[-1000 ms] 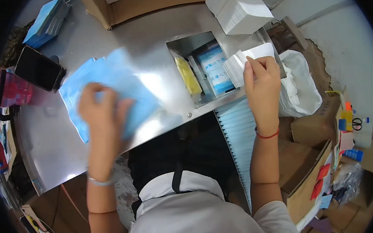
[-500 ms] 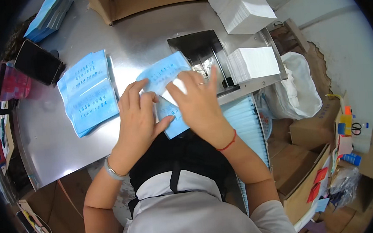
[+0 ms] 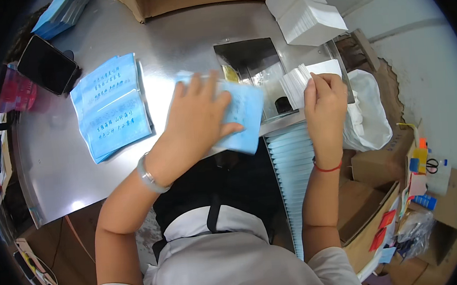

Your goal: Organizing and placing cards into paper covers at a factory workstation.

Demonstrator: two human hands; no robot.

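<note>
Fingers spread, my left hand (image 3: 197, 115) lies over a blue printed plastic packet (image 3: 247, 119) near the front edge of the metal table. The packet is slightly blurred, and the hand covers its left part. To the right, my right hand (image 3: 325, 96) has its thumb and fingers closed on white folded napkins at the top of a short stack (image 3: 291, 88). How many sheets it pinches I cannot tell. A pile of similar blue packets (image 3: 111, 111) rests on the table left of my left hand.
A dark panel (image 3: 249, 59) lies between the hands' far side and the napkins. More white napkins (image 3: 312, 20) stand behind. At the left are a phone (image 3: 48, 64) and a pink basket (image 3: 18, 91). Pleated light-blue material (image 3: 293, 164) and a white bag (image 3: 367, 114) sit right, beyond the table edge.
My right hand has left the packet and moved right to the napkin stack. My left hand has moved up and right, flattening over the packet, which now lies further right.
</note>
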